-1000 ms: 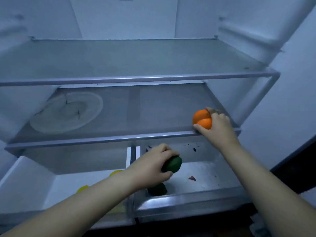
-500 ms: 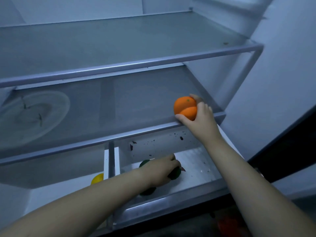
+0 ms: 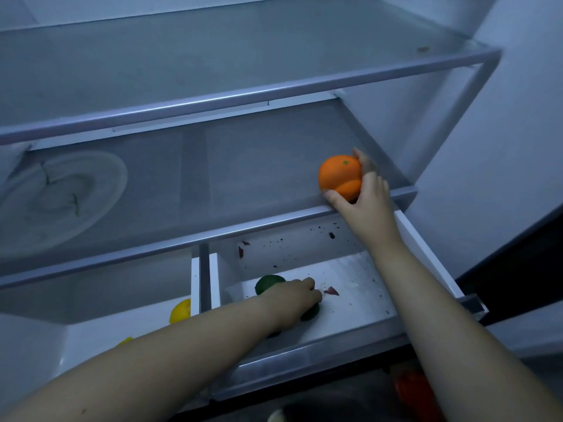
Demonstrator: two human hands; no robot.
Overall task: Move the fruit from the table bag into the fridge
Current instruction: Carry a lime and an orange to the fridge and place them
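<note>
In the head view, the left hand [image 3: 292, 303] is now reaching low into the right-hand drawer [image 3: 350, 287], fingers curling over a green fruit [image 3: 311, 313] it was holding higher a second ago, so that piece is nearly placed beside another green fruit [image 3: 268, 283]. The right hand [image 3: 365, 205] is still gripping the orange [image 3: 339, 176] between thumb and fingers at the front edge of the middle shelf [image 3: 213, 178], seemingly setting it down but not yet letting go.

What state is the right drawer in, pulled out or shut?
Pulled out: the right drawer juts past the shelf edge, its floor exposed.
</note>
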